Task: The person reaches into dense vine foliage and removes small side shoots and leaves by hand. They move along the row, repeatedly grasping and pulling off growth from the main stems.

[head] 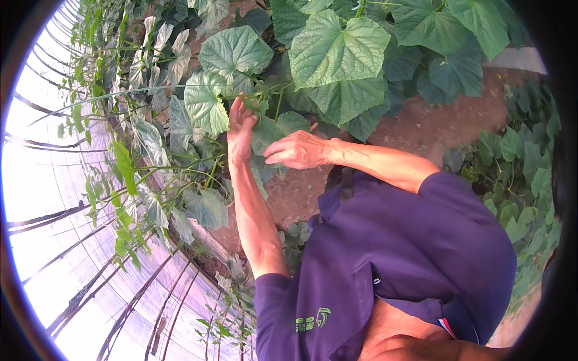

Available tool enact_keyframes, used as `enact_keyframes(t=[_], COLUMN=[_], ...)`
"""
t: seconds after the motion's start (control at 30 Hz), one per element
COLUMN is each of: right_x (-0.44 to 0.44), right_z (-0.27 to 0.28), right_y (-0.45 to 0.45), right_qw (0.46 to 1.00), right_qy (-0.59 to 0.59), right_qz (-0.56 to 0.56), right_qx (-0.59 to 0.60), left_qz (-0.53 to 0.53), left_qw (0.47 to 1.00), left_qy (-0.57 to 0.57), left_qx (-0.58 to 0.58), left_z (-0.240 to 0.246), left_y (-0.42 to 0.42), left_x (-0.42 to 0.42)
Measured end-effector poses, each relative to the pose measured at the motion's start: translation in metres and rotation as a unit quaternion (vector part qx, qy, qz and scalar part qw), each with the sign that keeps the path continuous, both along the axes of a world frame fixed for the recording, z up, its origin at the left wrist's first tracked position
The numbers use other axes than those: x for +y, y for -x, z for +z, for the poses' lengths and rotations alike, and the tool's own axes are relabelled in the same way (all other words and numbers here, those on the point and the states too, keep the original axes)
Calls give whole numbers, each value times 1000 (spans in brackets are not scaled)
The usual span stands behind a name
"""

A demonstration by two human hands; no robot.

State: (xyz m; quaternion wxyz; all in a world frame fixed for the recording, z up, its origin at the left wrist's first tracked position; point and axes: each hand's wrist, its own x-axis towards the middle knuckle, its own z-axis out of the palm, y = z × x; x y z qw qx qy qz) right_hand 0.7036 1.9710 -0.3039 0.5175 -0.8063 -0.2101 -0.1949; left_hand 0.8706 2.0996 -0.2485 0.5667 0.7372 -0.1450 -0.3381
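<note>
My left hand (pixel 240 124) is raised at a vine stem (pixel 257 94) with large lobed leaves, its fingertips at the stem below a leaf stalk; whether they grip it cannot be told. My right hand (pixel 295 150) lies lower and to the right, fingers loosely bent and pointing left, near a shaded leaf (pixel 266 133). A pale green leaf (pixel 205 103) hangs just left of my left hand. A broad green leaf (pixel 338 49) is above my right hand. A thin green string (pixel 149 88) runs leftward from the stem.
Dense vines (pixel 153 135) climb along the left, before a translucent greenhouse wall (pixel 45 180) with dark curved ribs (pixel 67 252). Bare soil (pixel 298 198) shows below my hands, and a soil path (pixel 442 122) runs at the right. More leafy plants (pixel 519 180) grow beyond it.
</note>
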Motion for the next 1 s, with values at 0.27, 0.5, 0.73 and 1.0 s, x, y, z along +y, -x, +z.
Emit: enact_keyframes(t=[0.27,0.5,0.73,1.0], right_x=[-29,-17,56,174], right_z=[-36,-12,93,112], right_y=[54,37,-58,-163], right_qw=[964,946,989,977], right_qy=[103,108,-37,-111], right_qz=[183,162,90,-44], right_qx=[164,260,113,178], left_qz=[121,213,303,281], left_qw=[986,968,925,888], left_qy=[39,-6,25,41], left_qx=[-107,-134,-228,-362], left_z=[-12,17,107,182], left_y=[15,78,96,7], left_x=[13,94,195,291])
